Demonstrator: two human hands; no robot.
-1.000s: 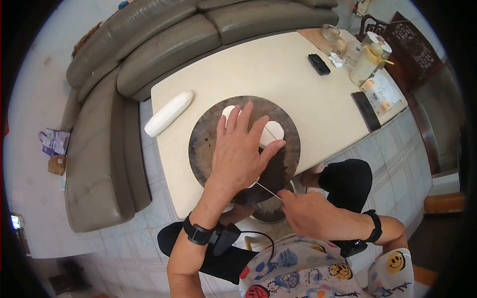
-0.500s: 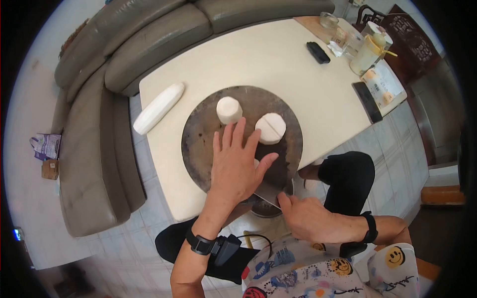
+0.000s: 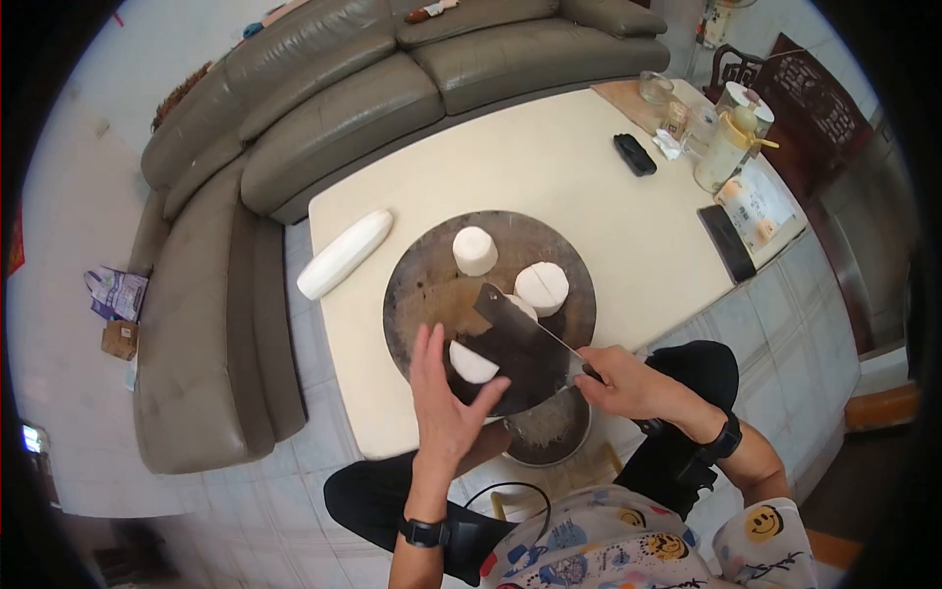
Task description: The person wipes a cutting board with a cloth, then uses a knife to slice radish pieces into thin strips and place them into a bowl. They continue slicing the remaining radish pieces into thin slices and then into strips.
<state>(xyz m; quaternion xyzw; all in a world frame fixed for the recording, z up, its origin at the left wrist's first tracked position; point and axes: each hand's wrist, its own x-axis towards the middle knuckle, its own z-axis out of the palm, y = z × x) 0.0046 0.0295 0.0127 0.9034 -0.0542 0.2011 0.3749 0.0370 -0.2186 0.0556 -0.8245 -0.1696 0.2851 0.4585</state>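
A cleaver [image 3: 525,339] is gripped by its handle in my right hand [image 3: 628,385], its broad blade lying over the right part of the round chopping board [image 3: 412,285]. My left hand [image 3: 444,402] is open at the board's near edge, thumb and fingers spread around a half-round piece of white radish [image 3: 474,363]. Further back stands a short peeled radish chunk [image 3: 475,251]. To its right is a round radish chunk [image 3: 542,288] with a cut line across its top. Another white piece [image 3: 523,305] shows partly behind the blade.
Left of the board lies a long peeled radish [image 3: 345,255] on the cream table [image 3: 540,167]. A metal bowl [image 3: 549,432] with pale shreds sits below the board's near edge. Phone [image 3: 726,243], black object [image 3: 635,155], yellow-lidded bottle [image 3: 724,152] and glassware are at right; a sofa [image 3: 343,118] runs behind.
My left hand has drawn back toward me from the chunks, showing the half-round piece. My right hand has moved up and right, bringing the cleaver blade into fuller view. The camera view has shifted.
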